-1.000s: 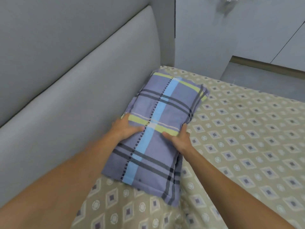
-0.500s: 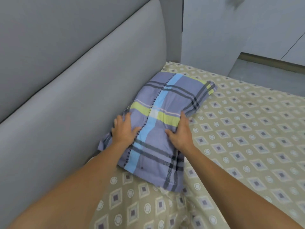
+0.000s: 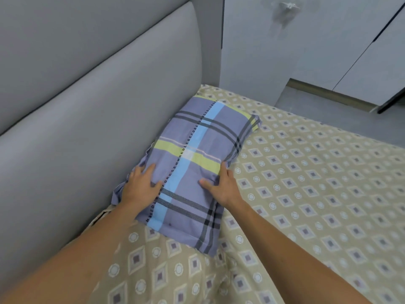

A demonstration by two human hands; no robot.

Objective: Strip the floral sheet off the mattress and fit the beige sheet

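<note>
This is a bedroom in a home. There is a bed [image 3: 317,194] with a patterned sheet [image 3: 306,163], a soft grey headboard [image 3: 98,119] and a checked pillow [image 3: 197,163]. White cupboard doors [image 3: 328,40] stand by the bed.

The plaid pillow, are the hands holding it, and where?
Yes. The left hand rests on the pillow at its headboard-side edge; the right hand grips the opposite long edge, thumb on top.

Pillow [image 3: 197,172] on sheet [image 3: 317,183], against headboard [image 3: 98,128] at left.
</note>
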